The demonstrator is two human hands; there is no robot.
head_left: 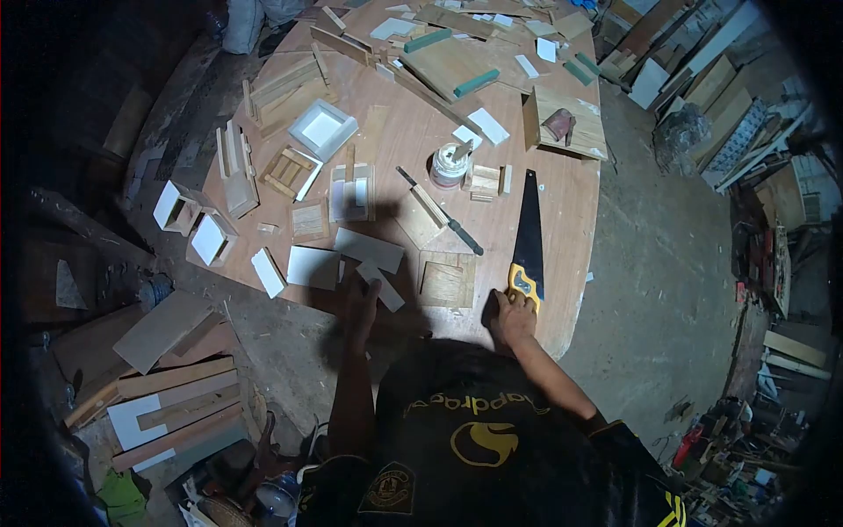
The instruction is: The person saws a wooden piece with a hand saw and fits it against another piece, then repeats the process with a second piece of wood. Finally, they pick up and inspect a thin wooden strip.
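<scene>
My right hand (516, 318) is closed on the yellow handle of a hand saw (529, 230), which lies on the table's right part with its blade pointing away from me. At the near edge, my left hand (363, 299) is in shadow against a narrow white strip (381, 288); its fingers are hard to make out. White boards (313, 267) lie just beyond it. Between my hands sits a square wooden frame piece (446, 280). Farther on are a dark file (464, 237) and a jar (449, 167) with a stick in it.
The wooden table (562, 198) holds a white tray box (323, 129), small wooden boxes (235, 169) on the left and an open wooden box (565, 123) at the back right. Stacked planks (176, 404) lie at the lower left; floor clutter (746, 457) is at the lower right.
</scene>
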